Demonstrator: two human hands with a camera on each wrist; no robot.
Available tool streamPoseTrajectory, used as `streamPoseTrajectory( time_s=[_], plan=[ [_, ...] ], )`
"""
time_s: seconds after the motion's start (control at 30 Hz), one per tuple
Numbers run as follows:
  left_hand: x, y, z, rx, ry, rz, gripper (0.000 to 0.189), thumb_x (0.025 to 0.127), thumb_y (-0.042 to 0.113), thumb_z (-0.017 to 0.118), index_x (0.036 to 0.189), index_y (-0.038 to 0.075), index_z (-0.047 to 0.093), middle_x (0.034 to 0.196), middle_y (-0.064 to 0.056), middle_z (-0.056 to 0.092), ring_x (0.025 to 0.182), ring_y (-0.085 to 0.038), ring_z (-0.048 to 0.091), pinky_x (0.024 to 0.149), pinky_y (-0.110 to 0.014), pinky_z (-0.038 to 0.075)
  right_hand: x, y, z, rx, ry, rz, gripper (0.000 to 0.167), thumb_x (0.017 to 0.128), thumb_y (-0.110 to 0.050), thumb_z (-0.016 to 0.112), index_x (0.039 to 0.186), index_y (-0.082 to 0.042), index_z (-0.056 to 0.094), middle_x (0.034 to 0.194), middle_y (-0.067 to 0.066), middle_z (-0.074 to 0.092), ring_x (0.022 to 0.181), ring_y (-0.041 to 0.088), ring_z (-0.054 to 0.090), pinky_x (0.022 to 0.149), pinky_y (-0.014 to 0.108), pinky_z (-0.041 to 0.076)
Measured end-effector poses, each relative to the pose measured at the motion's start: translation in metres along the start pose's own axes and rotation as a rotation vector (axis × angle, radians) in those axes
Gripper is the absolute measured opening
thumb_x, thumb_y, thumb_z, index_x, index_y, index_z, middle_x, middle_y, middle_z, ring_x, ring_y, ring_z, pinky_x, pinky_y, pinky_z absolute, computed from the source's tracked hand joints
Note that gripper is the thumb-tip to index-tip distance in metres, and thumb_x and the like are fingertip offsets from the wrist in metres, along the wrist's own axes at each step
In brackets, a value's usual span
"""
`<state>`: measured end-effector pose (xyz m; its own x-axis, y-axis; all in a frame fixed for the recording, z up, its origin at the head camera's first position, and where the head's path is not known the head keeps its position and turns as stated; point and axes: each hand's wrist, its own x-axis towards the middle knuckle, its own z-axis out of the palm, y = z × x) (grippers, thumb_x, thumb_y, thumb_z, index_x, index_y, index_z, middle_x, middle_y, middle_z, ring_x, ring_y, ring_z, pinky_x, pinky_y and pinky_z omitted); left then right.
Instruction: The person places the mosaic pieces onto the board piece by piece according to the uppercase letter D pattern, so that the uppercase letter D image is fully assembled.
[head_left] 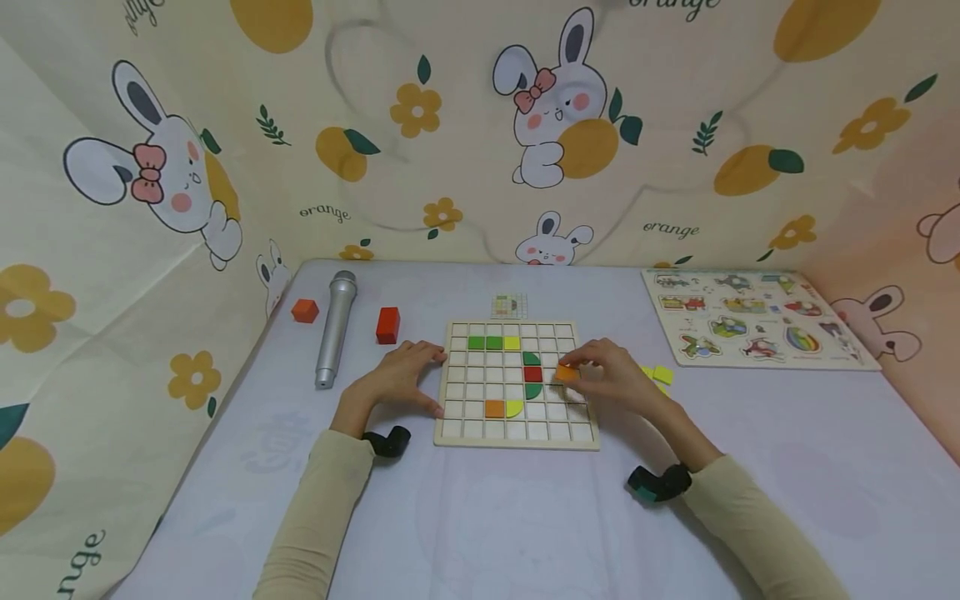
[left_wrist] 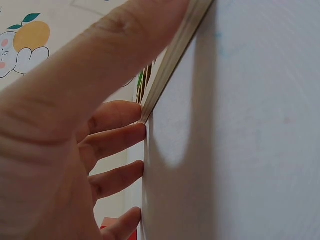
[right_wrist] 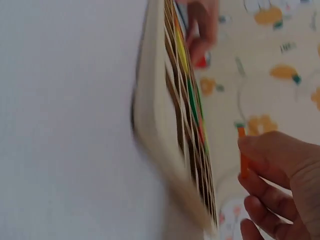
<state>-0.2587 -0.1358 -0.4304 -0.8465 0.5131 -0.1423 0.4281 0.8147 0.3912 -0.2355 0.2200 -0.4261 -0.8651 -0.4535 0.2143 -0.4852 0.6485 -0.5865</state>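
Over the wooden grid board (head_left: 495, 375): orange tile (head_left: 567, 375), raised.
Right grip (head_left: 617, 377) pinches it; left grip (head_left: 393, 375) spread, empty, touching the board's left edge.

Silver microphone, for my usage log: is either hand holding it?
No: the microphone lies apart, the left hand touching the board, the right hand pinching an orange tile.

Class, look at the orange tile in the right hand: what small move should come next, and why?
Probably lower the orange tile into an empty cell beneath it. The right hand pinches it above the grid board, the right wrist view shows it clear of the surface, and the left hand touches the board's left edge, perhaps steadying it.
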Motion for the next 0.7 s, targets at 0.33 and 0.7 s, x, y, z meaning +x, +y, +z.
streamPoseTrajectory(
  time_s=[0.33, 0.7],
  plan=[
    [0.002, -0.002, 0.002, 0.000, 0.004, -0.009, 0.091, 0.060, 0.048, 0.083, 0.136, 0.014, 0.046, 0.143, -0.003, 0.040, 0.126, -0.026, 0.035, 0.107, -0.049, 0.028, 0.020, -0.038, 0.042, 0.022, 0.017, -0.163, 0.027, 0.077, -0.016, 0.076, 0.102, -0.008, 0.070, 0.095, -0.001, 0.067, 0.087, 0.021, 0.051, 0.075, 0.034, 0.043],
    [0.002, -0.003, 0.001, -0.001, 0.002, -0.006, 0.090, 0.060, 0.049, 0.083, 0.135, 0.015, 0.046, 0.143, -0.003, 0.040, 0.125, -0.026, 0.034, 0.107, -0.049, 0.028, 0.030, -0.059, 0.078, 0.062, -0.040, -0.207, 0.020, 0.078, -0.025, 0.076, 0.096, -0.018, 0.069, 0.096, -0.013, 0.064, 0.098, 0.009, 0.048, 0.088, 0.031, 0.040]
  ],
)
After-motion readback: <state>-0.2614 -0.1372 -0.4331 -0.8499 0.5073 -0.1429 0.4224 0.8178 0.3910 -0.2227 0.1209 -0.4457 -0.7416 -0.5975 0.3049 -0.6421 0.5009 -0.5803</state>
